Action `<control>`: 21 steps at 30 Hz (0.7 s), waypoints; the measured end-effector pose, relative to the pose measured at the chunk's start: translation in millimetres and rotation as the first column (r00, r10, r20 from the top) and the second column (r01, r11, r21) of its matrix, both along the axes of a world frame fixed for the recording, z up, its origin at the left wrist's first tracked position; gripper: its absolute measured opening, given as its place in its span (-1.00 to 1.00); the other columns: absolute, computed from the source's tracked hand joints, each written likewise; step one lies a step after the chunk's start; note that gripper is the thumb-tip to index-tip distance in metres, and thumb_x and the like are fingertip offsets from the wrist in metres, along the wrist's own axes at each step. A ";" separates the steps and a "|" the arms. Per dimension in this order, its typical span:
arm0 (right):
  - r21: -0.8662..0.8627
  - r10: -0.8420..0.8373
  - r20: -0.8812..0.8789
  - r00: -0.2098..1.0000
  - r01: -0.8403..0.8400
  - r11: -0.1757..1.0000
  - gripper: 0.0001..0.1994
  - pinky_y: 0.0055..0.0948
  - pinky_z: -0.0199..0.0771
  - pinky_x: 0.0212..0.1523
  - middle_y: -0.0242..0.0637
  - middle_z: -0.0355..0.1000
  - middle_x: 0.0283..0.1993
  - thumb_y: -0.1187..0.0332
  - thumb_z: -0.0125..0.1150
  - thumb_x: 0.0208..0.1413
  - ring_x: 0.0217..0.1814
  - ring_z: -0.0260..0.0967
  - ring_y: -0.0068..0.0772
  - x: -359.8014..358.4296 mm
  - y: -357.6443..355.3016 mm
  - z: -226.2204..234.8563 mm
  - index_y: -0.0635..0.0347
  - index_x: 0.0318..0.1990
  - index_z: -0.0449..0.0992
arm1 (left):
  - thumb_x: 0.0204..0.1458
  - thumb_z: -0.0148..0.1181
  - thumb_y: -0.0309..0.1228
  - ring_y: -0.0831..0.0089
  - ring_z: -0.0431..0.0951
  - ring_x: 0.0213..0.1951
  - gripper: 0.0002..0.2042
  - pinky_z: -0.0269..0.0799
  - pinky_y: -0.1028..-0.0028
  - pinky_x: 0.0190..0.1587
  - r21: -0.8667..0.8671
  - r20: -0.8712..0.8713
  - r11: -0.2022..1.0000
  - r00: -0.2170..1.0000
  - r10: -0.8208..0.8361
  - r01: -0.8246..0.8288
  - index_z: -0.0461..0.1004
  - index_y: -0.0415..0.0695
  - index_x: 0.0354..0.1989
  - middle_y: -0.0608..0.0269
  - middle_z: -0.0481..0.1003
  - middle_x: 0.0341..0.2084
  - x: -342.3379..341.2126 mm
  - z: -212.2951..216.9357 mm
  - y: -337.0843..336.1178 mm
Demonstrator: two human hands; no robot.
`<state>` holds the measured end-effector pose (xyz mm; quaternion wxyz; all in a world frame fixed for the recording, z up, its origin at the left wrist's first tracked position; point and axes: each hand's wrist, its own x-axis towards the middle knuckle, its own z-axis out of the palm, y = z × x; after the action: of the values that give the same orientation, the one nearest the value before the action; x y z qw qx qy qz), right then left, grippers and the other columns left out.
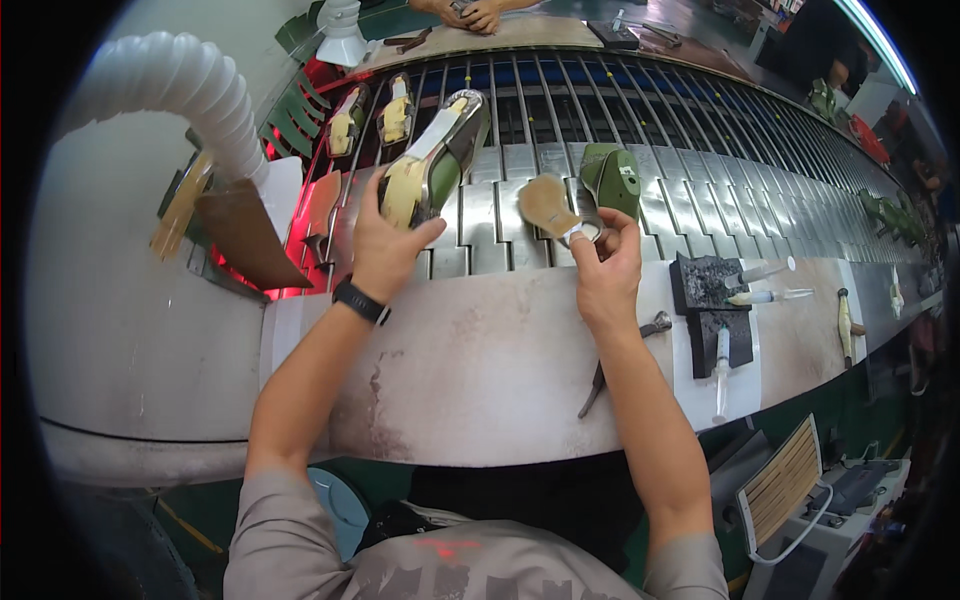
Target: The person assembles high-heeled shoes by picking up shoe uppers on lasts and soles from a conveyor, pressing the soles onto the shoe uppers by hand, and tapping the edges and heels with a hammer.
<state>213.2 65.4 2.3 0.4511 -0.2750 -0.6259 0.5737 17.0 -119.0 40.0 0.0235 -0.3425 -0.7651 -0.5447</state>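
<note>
My left hand (388, 242), wearing a black watch, is closed round a shoe on a green last (430, 165). The shoe is tilted with its cream and white underside up, and dark edging shows along its sides. Between the thumb and fingers of my right hand (612, 268) is a tan insole-shaped piece (548, 205) with a small white end. A pale ring-like part beside those fingers is too small to make out. Just beyond the right fingertips, another green last (612, 178) stands on the metal conveyor (480, 215).
Two more shoes (345, 122) sit in the red glow at the back left, beside a white hose (170, 80). A hammer (655, 325), syringes (722, 365) on black blocks and another hammer (848, 325) lie on the worktable (470, 370). Across the conveyor, another person's hands (478, 14) are busy.
</note>
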 end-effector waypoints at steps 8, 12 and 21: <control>0.801 0.109 0.395 0.912 -0.400 0.445 -0.65 -0.20 0.50 -0.10 -0.25 0.50 -0.21 0.43 0.55 -0.14 -0.17 0.45 -0.11 77.0 -68.6 58.9 0.18 -0.15 0.59 | -0.16 0.58 -0.44 -0.06 0.53 0.12 -0.14 0.49 0.16 0.16 -0.332 -0.519 0.918 0.855 0.016 -0.218 0.29 -0.23 0.39 -0.13 0.45 0.15 116.5 -20.6 -196.4; 0.612 0.202 0.758 0.621 -0.783 0.112 -0.72 -0.26 0.51 -0.07 -0.23 0.50 -0.13 0.33 0.53 -0.01 -0.11 0.47 -0.15 89.9 -104.3 44.8 0.19 -0.17 0.62 | -0.03 0.49 -0.50 -0.05 0.54 0.08 -0.32 0.49 0.16 0.13 -0.192 -0.416 0.970 0.908 0.057 -0.149 0.38 -0.24 0.33 -0.12 0.46 0.16 129.5 -32.1 -208.6; -0.333 0.511 0.034 0.859 -0.472 0.816 -0.61 -0.57 0.24 -0.54 -0.41 0.40 -0.59 0.18 0.27 0.39 -0.61 0.24 -0.67 57.1 -134.8 10.9 0.27 -0.44 0.51 | 0.11 0.36 -0.54 0.17 0.49 0.14 -0.42 0.39 0.28 0.23 -0.086 -0.246 0.981 0.958 0.148 -0.173 0.34 -0.27 0.34 -0.01 0.43 0.15 134.3 -49.5 -209.6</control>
<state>270.4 -69.4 13.2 0.1992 -0.2062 -0.6029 0.7445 151.3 -328.6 -9.5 0.1412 -0.3430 -0.8100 -0.4542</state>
